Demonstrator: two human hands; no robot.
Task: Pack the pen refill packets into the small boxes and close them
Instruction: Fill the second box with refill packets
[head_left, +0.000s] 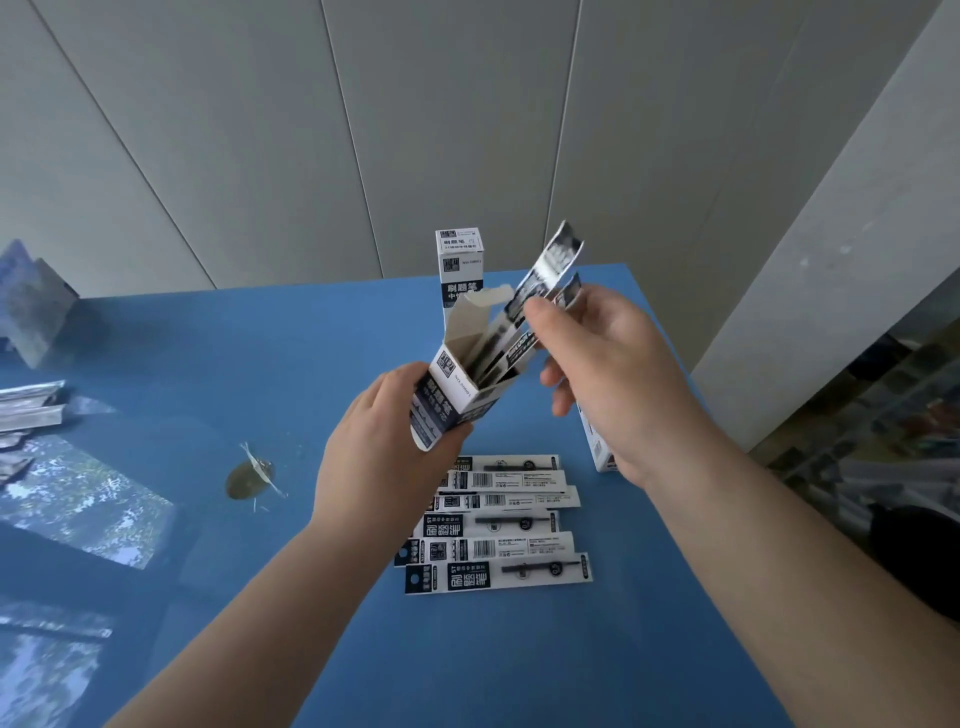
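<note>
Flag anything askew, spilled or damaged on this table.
Nothing looks damaged or spilled. The loose refill packets on the glossy blue table lie in an uneven, staggered pile. One white-and-navy small box stands tilted behind the right hand.

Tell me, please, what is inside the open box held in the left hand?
The open box holds refill packets, their upper ends sticking out of its mouth, pinched by the right hand. Their lower ends and exact number are hidden by the box walls.

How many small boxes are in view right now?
3: an open box in the left hand, a closed box upright behind it, and a third box partly hidden behind the right hand.
</note>
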